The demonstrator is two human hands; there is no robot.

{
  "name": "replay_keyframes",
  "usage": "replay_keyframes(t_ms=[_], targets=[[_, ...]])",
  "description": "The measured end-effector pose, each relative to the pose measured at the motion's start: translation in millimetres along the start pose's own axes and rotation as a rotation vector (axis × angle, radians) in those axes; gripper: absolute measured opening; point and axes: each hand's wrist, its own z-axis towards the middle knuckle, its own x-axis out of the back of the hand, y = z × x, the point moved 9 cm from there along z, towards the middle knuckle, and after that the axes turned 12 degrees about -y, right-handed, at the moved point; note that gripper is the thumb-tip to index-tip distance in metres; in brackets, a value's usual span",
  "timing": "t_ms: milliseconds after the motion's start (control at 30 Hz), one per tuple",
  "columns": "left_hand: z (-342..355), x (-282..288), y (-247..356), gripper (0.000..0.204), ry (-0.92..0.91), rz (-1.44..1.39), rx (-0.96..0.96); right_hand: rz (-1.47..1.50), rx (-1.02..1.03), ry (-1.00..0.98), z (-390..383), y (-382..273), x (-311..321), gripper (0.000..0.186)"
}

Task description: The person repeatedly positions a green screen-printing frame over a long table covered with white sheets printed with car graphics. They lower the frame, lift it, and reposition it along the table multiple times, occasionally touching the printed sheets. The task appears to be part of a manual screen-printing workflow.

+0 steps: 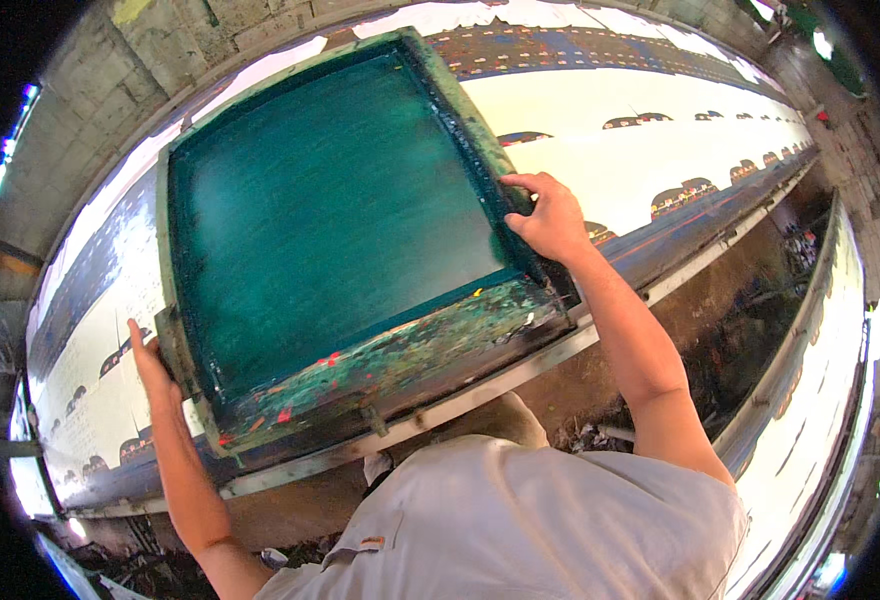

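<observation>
A screen printing frame (360,357) with dark green mesh (335,190) lies on a long table in front of me. Its wooden rim is smeared with old paint, with red and yellow specks on the near side. My right hand (552,222) grips the frame's right rim, thumb and forefinger bent over the edge. Beside the left rim is my left hand (154,370), next to a small block (172,340) on the frame. One of its fingers stretches upward; the frame's side partly hides the others.
White printed sheeting (620,100) with dark rounded shapes covers the table on both sides of the frame. A metal rail (480,386) runs along the near table edge. Another long printed surface (810,400) stands at the right. A block wall (90,90) rises at the far left.
</observation>
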Motion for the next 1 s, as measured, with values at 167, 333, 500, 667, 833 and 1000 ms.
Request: replay_keyframes(t_ms=[167,333,500,667,833,1000], targets=[[-14.8,-154.8,-29.6,0.098,0.055,-0.039,-0.028,0.036,-0.064,0.01,8.5,140.3,76.7,0.063],[-27.0,-282.9,-59.9,0.088,0.063,-0.164,-0.05,0.085,-0.141,0.039,8.6,265.4,127.7,0.071],[-43.6,-366.4,-85.5,0.083,0.129,-0.136,-0.076,0.057,-0.138,0.044,10.8,338.5,162.9,0.072],[-45.6,-404.5,-101.5,0.08,0.129,-0.095,-0.133,0.122,-0.181,0.033,7.1,381.7,184.1,0.075],[-51.4,-442.7,-99.9,0.075,0.159,-0.092,-0.148,0.127,-0.167,0.062,3.1,414.5,194.2,0.073],[-51.1,-460.8,-107.7,0.071,0.121,-0.105,-0.153,0.144,-0.21,0.038,5.5,431.7,204.4,0.073]])
